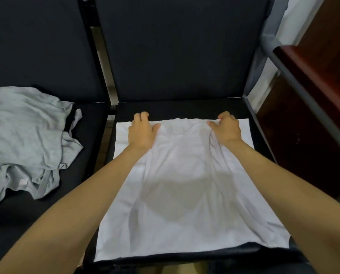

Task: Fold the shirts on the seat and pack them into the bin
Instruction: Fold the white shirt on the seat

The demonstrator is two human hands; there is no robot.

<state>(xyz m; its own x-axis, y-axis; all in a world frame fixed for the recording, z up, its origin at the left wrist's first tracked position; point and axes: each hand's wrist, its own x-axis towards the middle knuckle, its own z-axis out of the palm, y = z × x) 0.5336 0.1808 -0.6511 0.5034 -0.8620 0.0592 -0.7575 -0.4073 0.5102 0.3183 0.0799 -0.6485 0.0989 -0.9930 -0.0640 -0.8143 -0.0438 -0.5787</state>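
Note:
A white shirt lies spread flat over the black seat in front of me. My left hand holds the shirt's far edge near its left corner, fingers curled over the cloth. My right hand pinches the same far edge near the right corner. A fold of cloth rises under my right wrist. A crumpled grey shirt lies on the neighbouring seat at the left. No bin is in view.
The black seat back stands upright behind the white shirt. A gap with a metal frame separates the two seats. A grey armrest tube and dark wooden furniture lie at the right.

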